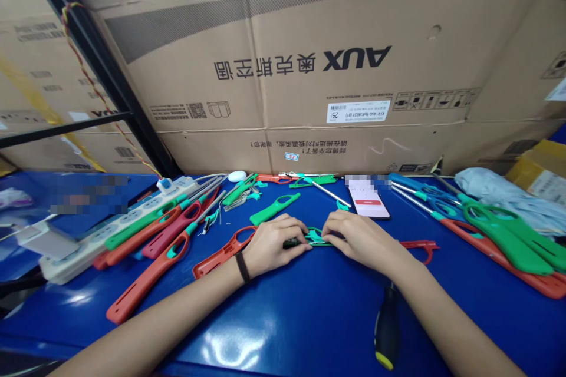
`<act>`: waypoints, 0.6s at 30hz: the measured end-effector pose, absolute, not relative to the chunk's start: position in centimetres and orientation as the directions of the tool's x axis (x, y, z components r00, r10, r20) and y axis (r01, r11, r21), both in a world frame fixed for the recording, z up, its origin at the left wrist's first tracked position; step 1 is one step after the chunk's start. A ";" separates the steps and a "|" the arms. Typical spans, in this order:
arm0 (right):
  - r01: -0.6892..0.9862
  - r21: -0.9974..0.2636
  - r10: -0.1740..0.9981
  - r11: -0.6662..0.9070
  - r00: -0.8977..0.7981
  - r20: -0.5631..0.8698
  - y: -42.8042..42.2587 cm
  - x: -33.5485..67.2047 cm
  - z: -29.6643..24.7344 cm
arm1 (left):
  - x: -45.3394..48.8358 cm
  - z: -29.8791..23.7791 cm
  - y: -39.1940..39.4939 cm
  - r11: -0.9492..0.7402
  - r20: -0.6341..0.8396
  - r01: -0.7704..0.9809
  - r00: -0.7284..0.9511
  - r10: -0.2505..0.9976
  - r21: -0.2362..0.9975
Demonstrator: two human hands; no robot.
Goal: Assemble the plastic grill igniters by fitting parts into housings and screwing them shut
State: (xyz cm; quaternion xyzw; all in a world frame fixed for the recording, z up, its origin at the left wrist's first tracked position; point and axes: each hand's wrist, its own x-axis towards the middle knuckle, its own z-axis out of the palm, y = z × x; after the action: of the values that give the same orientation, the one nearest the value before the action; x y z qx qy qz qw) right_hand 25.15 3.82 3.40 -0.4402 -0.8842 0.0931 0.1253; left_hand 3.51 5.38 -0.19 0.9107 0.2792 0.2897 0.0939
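Observation:
My left hand and my right hand meet at the middle of the blue table, both curled around a green lighter part with a teal piece showing between the fingers. A dark band sits on my left wrist. An orange lighter shell lies just left of my left hand, and a red shell piece pokes out beyond my right wrist. A green handle shell rests just behind my hands.
Several orange, red and green long lighters lie at left beside a white power strip. More lighters lie at right. A phone sits behind my hands, a black-handled screwdriver near the front edge. Cardboard boxes wall the back.

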 end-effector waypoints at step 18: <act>0.737 -0.311 0.798 0.601 -0.576 0.178 4.0 24.8 2.7 | 3.2 -0.1 5.7 -0.815 0.472 0.407 0.669 0.574 0.413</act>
State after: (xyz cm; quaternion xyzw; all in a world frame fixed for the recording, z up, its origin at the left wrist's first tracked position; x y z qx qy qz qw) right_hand 24.82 4.00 2.70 -0.4352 -0.8817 0.1017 0.1510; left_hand 3.21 5.67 -0.14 0.9032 0.2714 0.3027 0.1377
